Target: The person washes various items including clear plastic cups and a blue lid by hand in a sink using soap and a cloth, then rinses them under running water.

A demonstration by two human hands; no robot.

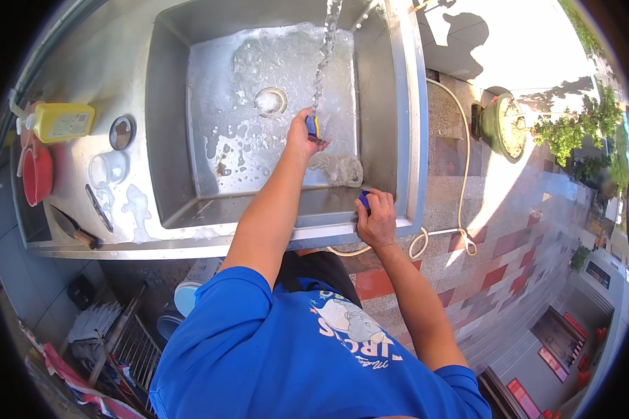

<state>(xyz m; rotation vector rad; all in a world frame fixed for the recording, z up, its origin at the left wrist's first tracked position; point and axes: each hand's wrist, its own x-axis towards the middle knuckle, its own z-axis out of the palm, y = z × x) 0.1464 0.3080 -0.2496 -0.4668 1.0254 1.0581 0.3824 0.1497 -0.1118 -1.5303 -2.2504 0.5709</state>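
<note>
My left hand (302,134) reaches into a steel sink (169,119) and is closed on a small dark blue and yellow object (312,127), whose kind I cannot make out. A stream of water (324,52) falls from above onto it. At the sink's near right corner, my right hand (377,218) rests with fingers curled around a small blue piece (364,199), mostly hidden by the fingers. Between the hands, a crumpled pale bundle (342,170) lies in the basin. Suds and water cover the sink floor around the round drain (270,103).
Left of the basin, the counter holds a yellow pump bottle (63,122), a red container (37,174), a clear jar (108,169), a round lid (122,133) and a knife (75,227) near the edge. A hose (465,153) and potted plant (504,129) stand on the right.
</note>
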